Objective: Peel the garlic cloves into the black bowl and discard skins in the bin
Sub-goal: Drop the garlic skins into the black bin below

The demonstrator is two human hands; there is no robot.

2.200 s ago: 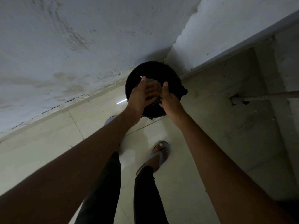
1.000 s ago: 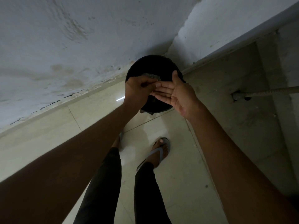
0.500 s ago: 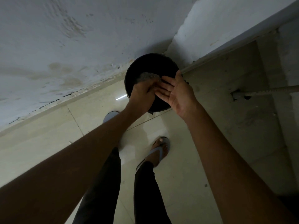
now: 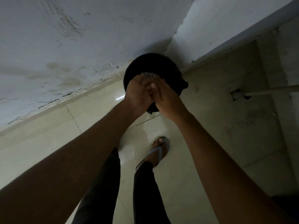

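A round black bin point(image 4: 153, 65) stands on the floor in the corner of two walls. A patch of pale garlic skins point(image 4: 149, 75) shows inside it, just beyond my fingertips. My left hand point(image 4: 137, 94) and my right hand point(image 4: 168, 97) are pressed together palm to palm right above the bin's near rim, fingers pointing into it. No skin or clove shows between them. The black bowl and the garlic cloves are out of view.
A stained white wall point(image 4: 72, 46) runs along the left, and a second wall meets it behind the bin. A corrugated hose point(image 4: 268, 91) comes out of the right wall at floor level. My foot in a grey sandal point(image 4: 159, 149) stands on the pale tiles.
My right hand was held open and flat while the left rubbed across it. Both hands have now closed against each other over the bin.
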